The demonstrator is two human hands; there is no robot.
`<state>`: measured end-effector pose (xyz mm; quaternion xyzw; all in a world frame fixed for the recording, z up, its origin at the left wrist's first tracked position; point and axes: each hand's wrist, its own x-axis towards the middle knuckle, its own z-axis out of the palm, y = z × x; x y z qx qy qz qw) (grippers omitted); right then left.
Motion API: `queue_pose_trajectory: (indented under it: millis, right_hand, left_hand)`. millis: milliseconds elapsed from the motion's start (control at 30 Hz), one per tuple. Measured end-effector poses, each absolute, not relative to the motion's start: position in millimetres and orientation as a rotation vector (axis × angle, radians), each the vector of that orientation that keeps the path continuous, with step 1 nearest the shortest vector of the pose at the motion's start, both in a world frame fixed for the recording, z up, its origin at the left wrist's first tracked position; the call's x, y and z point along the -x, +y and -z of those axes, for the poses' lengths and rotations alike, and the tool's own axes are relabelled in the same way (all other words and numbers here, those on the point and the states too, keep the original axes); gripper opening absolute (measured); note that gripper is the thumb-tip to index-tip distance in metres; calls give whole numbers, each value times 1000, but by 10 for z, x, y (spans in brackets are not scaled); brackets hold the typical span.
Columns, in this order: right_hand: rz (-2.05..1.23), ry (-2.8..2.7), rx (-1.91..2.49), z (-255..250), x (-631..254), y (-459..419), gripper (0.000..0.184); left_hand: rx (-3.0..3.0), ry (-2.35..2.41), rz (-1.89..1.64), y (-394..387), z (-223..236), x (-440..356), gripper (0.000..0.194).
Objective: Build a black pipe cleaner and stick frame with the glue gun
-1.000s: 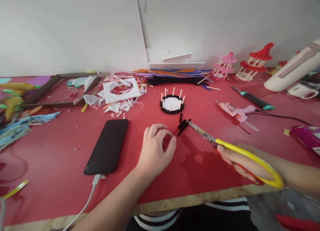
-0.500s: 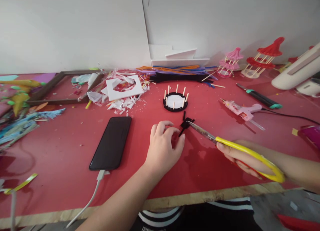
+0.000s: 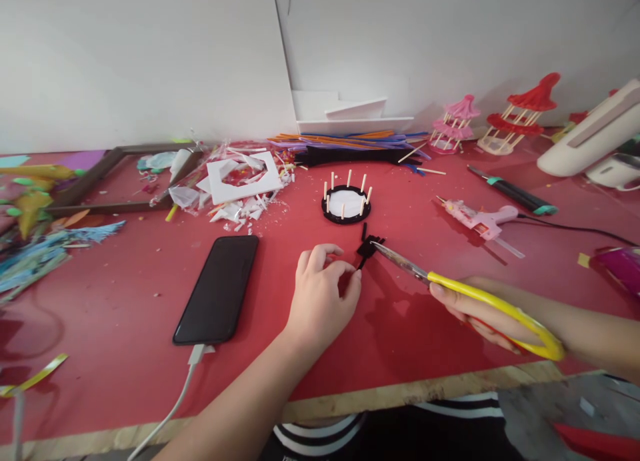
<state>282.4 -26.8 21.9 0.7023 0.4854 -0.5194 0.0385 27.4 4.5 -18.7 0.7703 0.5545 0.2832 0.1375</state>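
My right hand (image 3: 473, 308) is closed around the yellow handle of a pair of scissors (image 3: 405, 264), whose blades look shut. The scissor tips touch a small pile of black fuzzy pieces (image 3: 369, 246) on the red table. At the lower end of that pile, the thumb and forefinger of my left hand (image 3: 325, 288) pinch a thin black strip (image 3: 361, 263). Just beyond stands a round white base (image 3: 346, 204) with a black fuzzy rim and several short upright wooden sticks around it.
A black phone (image 3: 217, 289) on a white cable lies left of my left hand. To the right are a pink glue gun (image 3: 480, 218) and a black-and-green cutter (image 3: 515, 191). White foam scraps (image 3: 245, 178), pipe cleaners (image 3: 350, 141) and small pagoda models (image 3: 523, 121) line the back.
My left thumb and forefinger have closed onto the black strip; they were apart before. The scissors stay at the black pieces. The whole view has shifted slightly.
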Motion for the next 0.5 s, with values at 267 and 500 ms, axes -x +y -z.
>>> queue_pose_trajectory:
  millis: [267,500]
  right_hand:
    - [1662,1524,-2211,-210,-2960,-300,75]
    - [2068,1695,-2341,-202,-3135,-129,63]
  left_hand:
    - [-2219,1635,-762,39,147,-263,16]
    - [-2318,1641,-481,254,-38,-450,28]
